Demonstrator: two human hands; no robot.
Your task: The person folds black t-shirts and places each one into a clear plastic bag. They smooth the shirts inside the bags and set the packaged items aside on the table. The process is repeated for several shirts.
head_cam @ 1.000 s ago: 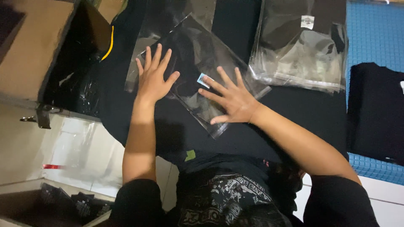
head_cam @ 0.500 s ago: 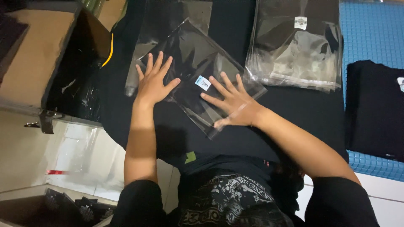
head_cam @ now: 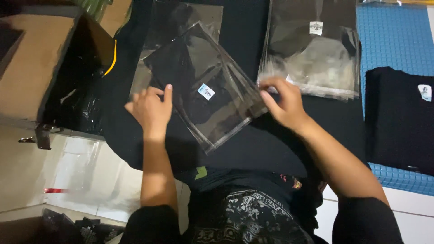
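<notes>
Left hand (head_cam: 151,110) and right hand (head_cam: 282,103), each grip pinched shut on opposite edges of the bagged black garment (head_cam: 203,95)

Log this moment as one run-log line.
left hand: grips bagged black garment edge | right hand: pinches its other edge | empty clear bags: beside | cardboard box: left

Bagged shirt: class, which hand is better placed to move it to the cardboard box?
Probably the left hand: it grips the bagged shirt at the edge nearest the box. The right hand is at the far corner.
</notes>
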